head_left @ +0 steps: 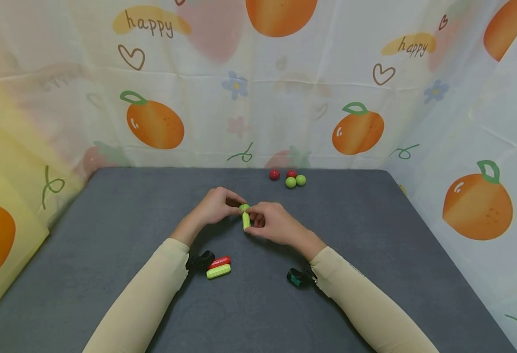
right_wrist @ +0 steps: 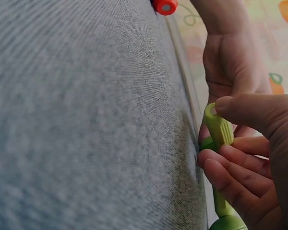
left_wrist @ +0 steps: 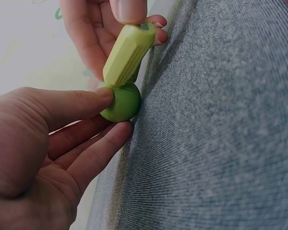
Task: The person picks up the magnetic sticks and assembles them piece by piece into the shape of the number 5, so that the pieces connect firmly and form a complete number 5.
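Observation:
My left hand [head_left: 216,206] pinches a green ball [left_wrist: 122,103] between thumb and fingers, clearest in the left wrist view. A yellow-green ridged stick [head_left: 246,221] is held by my right hand [head_left: 278,223], thumb on its near end, where a grey metal disc shows. The stick's other end meets the ball. In the right wrist view, a second green stick [right_wrist: 223,203] shows below my right fingers, with another green ball [right_wrist: 228,223] at its lower end. Fingers hide how that stick joins the rest.
Two red balls [head_left: 274,174] and two green balls [head_left: 290,182] lie near the table's back edge. By my left wrist, a red stick [head_left: 219,262] and a yellow-green stick [head_left: 219,271] lie side by side on the grey table [head_left: 258,314]. A printed curtain [head_left: 285,98] hangs behind.

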`<state>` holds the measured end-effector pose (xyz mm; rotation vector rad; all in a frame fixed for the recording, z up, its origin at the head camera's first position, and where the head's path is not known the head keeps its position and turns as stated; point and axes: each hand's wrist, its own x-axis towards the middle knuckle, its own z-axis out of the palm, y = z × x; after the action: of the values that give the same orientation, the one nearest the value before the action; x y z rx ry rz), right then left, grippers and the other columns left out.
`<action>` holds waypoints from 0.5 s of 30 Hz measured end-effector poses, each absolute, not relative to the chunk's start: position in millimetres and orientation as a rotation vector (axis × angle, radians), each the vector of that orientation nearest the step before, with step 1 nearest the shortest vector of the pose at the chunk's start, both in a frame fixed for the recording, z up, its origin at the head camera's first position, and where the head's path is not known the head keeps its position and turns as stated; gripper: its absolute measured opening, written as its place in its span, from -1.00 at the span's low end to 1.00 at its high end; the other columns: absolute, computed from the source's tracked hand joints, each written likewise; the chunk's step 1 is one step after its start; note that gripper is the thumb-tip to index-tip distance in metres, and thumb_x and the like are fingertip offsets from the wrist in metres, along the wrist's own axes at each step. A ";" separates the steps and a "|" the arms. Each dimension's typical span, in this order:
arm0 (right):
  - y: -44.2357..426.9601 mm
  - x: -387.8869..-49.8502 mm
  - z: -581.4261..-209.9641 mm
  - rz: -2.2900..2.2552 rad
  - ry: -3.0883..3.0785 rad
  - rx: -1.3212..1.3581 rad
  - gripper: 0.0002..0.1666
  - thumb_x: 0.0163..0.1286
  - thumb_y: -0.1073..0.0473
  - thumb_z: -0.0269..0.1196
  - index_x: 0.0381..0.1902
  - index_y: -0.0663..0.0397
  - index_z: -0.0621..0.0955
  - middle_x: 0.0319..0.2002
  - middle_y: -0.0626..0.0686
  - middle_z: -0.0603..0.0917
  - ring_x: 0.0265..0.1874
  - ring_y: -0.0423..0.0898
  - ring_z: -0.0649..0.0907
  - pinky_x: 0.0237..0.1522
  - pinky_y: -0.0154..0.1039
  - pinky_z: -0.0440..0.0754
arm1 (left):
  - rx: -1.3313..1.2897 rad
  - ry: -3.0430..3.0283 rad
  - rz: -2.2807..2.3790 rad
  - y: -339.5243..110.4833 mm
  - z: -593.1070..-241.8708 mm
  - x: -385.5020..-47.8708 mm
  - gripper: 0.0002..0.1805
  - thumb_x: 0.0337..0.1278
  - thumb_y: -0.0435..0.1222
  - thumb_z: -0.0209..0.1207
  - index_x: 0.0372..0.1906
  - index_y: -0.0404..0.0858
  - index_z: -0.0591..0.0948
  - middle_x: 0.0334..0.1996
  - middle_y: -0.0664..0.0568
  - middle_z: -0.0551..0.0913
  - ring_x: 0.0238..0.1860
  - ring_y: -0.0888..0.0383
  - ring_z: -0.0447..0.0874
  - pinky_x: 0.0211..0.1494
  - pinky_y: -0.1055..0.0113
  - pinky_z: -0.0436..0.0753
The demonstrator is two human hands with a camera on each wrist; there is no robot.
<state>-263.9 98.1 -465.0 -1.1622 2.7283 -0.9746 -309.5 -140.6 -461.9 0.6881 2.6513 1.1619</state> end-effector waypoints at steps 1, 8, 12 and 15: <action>97.9 -264.3 -465.6 -0.981 2.731 -1.160 -0.53 0.45 0.13 0.54 0.24 0.16 0.74 -0.16 -0.02 0.74 -0.29 -0.27 0.69 -0.19 -0.31 0.71 | 0.688 2.653 1.162 -140.5 -462.0 -309.6 -0.76 0.41 -0.29 0.46 0.09 -0.20 0.87 -0.05 0.04 0.85 -0.02 0.07 0.80 -0.02 0.10 0.76; 97.4 -264.1 -466.8 -1.009 2.732 -1.135 -0.58 0.48 0.15 0.51 0.22 0.14 0.74 -0.17 -0.06 0.76 -0.29 -0.28 0.68 -0.18 -0.30 0.71 | 0.698 2.661 1.156 -140.4 -461.3 -308.9 -0.76 0.37 -0.29 0.48 0.08 -0.20 0.87 -0.06 0.05 0.85 -0.02 0.07 0.80 0.01 0.08 0.76; 97.0 -263.1 -466.3 -0.955 2.718 -1.153 -0.48 0.45 0.13 0.55 0.30 0.11 0.71 -0.17 -0.05 0.77 -0.34 -0.29 0.67 -0.20 -0.27 0.69 | 0.706 2.665 1.147 -140.8 -460.5 -308.3 -0.76 0.38 -0.28 0.48 0.07 -0.20 0.87 -0.05 0.04 0.84 -0.01 0.06 0.80 0.00 0.09 0.75; 96.2 -262.8 -466.3 -0.892 2.715 -1.176 -0.38 0.43 0.12 0.56 0.38 0.11 0.67 -0.17 -0.05 0.77 -0.36 -0.29 0.65 -0.19 -0.26 0.68 | 0.700 2.671 1.142 -140.3 -460.4 -308.0 -0.76 0.38 -0.28 0.48 0.08 -0.20 0.87 -0.04 0.04 0.84 -0.01 0.05 0.80 0.00 0.09 0.75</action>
<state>-262.8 96.2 -466.3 -1.1758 2.7153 -0.8925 -308.0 -140.3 -460.4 0.7000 2.6711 1.1420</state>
